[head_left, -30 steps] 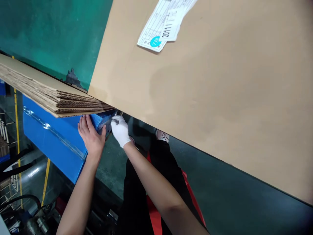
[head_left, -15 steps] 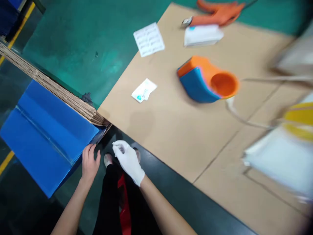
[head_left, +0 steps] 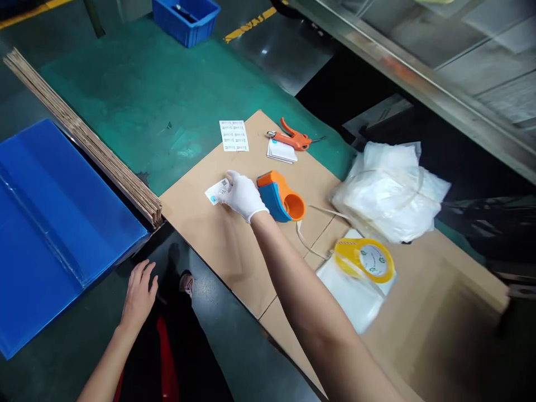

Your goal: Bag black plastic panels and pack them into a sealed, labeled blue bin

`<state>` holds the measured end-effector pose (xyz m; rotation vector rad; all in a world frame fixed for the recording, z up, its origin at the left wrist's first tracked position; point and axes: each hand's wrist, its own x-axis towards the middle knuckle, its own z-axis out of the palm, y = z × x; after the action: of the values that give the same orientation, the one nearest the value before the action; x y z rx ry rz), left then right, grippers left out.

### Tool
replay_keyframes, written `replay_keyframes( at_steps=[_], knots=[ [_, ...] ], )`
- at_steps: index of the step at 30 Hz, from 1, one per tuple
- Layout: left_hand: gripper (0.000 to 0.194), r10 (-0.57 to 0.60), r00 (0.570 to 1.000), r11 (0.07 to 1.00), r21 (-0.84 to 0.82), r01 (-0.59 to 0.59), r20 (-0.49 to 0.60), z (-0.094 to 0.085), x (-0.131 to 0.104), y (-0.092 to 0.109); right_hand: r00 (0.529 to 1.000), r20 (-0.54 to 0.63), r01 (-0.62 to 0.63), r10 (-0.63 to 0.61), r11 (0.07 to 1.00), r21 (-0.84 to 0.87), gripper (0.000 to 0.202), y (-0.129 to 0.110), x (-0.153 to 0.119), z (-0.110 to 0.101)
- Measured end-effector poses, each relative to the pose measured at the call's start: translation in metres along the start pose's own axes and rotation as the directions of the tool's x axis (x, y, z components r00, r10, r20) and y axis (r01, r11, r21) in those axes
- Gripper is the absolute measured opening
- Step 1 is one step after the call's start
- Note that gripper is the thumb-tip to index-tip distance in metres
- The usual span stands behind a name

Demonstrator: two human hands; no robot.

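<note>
My right hand (head_left: 243, 195), in a white glove, is over the cardboard-covered table with its fingers curled onto the right end of a small white printed card (head_left: 214, 192). The fingertips partly hide the card, which lies at the table surface. Just right of this hand stands an orange and blue tape dispenser (head_left: 274, 195). My bare left hand (head_left: 139, 290) hangs over the floor gap, below the corner of a blue box (head_left: 50, 223). Its fingers are extended and hold nothing.
A label sheet (head_left: 233, 135), an orange air gun (head_left: 293, 138) on folded papers, a bundle of clear plastic bags (head_left: 389, 190) and a yellow tape roll (head_left: 368, 259) lie on the cardboard (head_left: 238, 262). Stacked cardboard edges (head_left: 87, 139) border the blue box. A blue bin (head_left: 188, 25) stands farther back.
My right hand has moved from beside the table edge up onto the table, to the white card. My left hand stays low near the blue box. The view has shifted.
</note>
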<state>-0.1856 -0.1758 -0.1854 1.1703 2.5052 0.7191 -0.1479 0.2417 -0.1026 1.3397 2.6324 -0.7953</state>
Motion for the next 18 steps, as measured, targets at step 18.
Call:
replay_keyframes(
  at_steps=[18],
  knots=[
    [0.057,-0.242,0.924,0.423,-0.825,0.375,0.296,-0.024,0.100,0.127,0.970,0.234,-0.242,0.068,0.372,0.896,0.039,-0.016,-0.117,0.013]
  ],
)
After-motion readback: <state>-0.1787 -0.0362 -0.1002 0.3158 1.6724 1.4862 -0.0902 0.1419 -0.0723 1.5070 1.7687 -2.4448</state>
